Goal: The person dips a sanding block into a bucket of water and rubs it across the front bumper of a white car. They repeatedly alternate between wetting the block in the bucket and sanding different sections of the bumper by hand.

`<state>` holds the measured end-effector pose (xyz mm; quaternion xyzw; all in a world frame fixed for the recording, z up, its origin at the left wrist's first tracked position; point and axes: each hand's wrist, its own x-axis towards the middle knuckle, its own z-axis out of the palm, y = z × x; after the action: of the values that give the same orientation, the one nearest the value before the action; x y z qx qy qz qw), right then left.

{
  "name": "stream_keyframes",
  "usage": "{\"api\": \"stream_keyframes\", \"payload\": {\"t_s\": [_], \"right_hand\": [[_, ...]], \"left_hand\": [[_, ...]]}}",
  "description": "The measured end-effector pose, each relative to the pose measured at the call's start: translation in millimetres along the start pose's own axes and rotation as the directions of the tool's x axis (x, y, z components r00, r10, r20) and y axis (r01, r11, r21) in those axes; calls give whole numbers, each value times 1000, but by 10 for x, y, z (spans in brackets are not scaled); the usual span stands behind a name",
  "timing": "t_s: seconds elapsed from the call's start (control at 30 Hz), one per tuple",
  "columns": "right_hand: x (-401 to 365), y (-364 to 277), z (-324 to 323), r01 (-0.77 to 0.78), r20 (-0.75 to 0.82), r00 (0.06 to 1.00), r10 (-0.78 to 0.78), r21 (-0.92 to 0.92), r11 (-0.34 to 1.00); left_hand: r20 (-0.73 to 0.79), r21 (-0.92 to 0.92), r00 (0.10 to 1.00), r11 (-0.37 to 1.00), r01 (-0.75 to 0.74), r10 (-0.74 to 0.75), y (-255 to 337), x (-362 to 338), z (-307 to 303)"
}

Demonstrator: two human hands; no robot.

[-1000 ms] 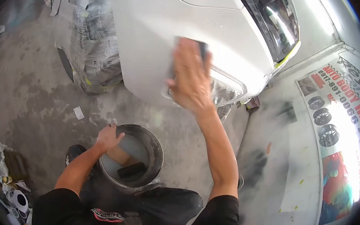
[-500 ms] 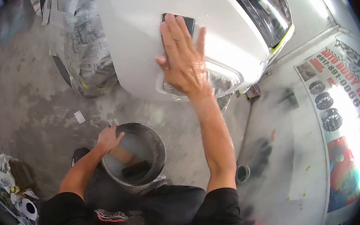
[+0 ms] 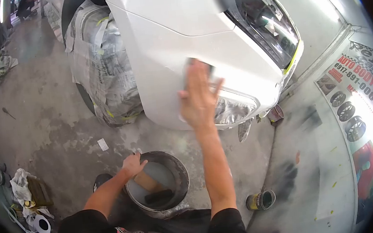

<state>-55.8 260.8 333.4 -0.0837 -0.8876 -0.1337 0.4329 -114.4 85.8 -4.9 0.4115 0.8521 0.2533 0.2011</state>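
The dark pad (image 3: 209,67) lies on the white car panel (image 3: 164,73), up beside the plastic-covered opening (image 3: 236,110), and I can make out little more of it than its far corner and a sliver of side. The rest is under the right hand (image 3: 200,99), which is blurred enough that the joins between its fingers run together. That hand lies flat and unclenched, palm down on the pad, middle fingers straight ahead, thumb out to the left and little finger splayed to the right. The arm behind it is nearly straight, reaching forward from a short black sleeve.

Well apart from it, the left hand (image 3: 133,165) sits on the near-left rim of a round bucket (image 3: 185,175), elbow bent, thumb over the inside; I can't tell whether its fingers grip or merely rest, since their tips are hard to see. In the bucket's cloudy liquid are a brown block (image 3: 146,182) and a black block (image 3: 158,196), their undersides lost from sight.

Paper and plastic hide most of the front wheel (image 3: 85,100). An open can (image 3: 254,201) lies tipped near the wall, its contents too dim to tell, and the banner (image 3: 351,85) runs off into the dark edge.
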Motion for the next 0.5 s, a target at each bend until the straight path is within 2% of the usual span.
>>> {"api": "stream_keyframes", "payload": {"t_s": [0.07,0.13,0.2,0.23,0.3,0.4,0.43,0.5], "right_hand": [[-139,428,-44,-202,-106,976,192,-89,975],[-48,550,-145,-521,-212,814,541,147,841],[144,410,71,-498,-343,771,536,199,844],[259,111,49,-554,-296,778,555,95,827],[219,-269,106,-347,-147,928,342,-11,938],[232,-63,107,-279,-131,956,260,-150,949],[344,91,-32,-396,-174,908,380,-62,916],[591,167,27,-529,-324,784,530,98,843]], "left_hand": [[-23,-8,1000,1000,-14,13,-45,28,65],[-11,-28,1000,1000,3,-4,-26,40,32],[-1,-21,1000,1000,2,-2,7,8,10],[-6,-8,1000,1000,-4,4,6,10,10],[-1,0,1000,1000,-2,2,31,31,-6],[23,11,1000,1000,6,-6,17,29,-18],[15,18,1000,1000,-3,3,19,42,-15],[14,22,1000,1000,-4,4,28,43,-7]]}}
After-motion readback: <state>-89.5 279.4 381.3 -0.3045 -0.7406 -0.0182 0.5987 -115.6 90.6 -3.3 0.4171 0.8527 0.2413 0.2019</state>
